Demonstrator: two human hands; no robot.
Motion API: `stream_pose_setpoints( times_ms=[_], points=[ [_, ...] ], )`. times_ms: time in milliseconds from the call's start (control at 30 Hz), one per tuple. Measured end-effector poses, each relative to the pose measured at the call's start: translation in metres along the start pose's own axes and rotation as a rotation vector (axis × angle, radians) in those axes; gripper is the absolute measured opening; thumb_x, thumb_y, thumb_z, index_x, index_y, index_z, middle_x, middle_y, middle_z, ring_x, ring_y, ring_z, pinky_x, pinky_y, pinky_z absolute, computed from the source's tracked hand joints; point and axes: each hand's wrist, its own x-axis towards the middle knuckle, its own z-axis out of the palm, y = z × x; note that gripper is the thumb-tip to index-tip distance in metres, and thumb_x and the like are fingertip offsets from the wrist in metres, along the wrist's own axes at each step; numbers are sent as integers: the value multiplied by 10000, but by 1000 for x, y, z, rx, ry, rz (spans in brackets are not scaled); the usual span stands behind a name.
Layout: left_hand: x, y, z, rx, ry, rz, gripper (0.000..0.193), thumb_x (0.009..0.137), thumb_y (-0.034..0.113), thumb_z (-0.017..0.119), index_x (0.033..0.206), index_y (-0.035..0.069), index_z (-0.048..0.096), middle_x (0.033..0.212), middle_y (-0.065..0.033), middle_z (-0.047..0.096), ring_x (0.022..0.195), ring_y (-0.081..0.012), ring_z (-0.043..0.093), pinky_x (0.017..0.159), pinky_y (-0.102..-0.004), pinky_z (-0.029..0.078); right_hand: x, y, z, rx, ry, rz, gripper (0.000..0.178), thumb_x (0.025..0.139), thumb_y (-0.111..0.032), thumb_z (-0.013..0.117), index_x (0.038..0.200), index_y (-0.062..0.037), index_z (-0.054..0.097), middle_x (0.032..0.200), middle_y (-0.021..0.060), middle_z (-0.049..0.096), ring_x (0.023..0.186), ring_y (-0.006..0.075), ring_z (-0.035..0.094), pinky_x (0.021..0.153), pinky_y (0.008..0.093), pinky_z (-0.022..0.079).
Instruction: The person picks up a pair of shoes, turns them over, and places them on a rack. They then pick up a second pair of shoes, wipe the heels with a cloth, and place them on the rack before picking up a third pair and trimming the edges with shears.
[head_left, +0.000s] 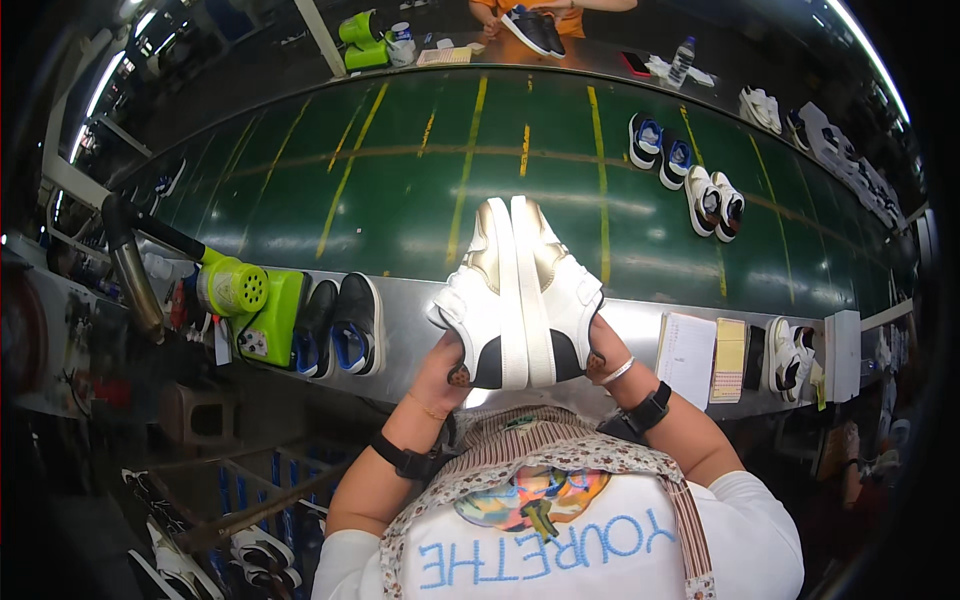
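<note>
I hold a pair of white sneakers sole to sole, toes pointing away from me, above the metal ledge. My left hand has the left sneaker, which has a gold toe and a black heel patch. The matching right sneaker is in my right hand. The fingers of both hands are hidden by the shoes, seemingly inside the openings. Their pale soles press together along the middle.
Beyond the metal ledge runs a green conveyor belt carrying dark sneakers and white sneakers. At left stand a green blower and black shoes; at right, papers and another white pair. Opposite, a person handles dark shoes.
</note>
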Motion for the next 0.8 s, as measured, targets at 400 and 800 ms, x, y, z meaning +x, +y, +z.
stream_pose_setpoints(
  times_ms=[400,800],
  points=[
    [-10,4,17,-37,14,-8,447,874,111,440,1305,39,345,1266,-126,467,1101,-231,521,921,-360,444,-8,-3,12,-57,-3,47,445,864,-16,433,1298,-18,337,1231,138,488,1079,229,537,895,333,459],
    [-3,-3,-90,1757,442,0,799,720,14,553,1404,174,171,1223,-251,432,1109,-372,458,934,-399,379,1,10,-14,152,-92,103,395,919,-141,425,1300,-70,354,1235,77,494,1085,196,524,931,335,430]
  ],
)
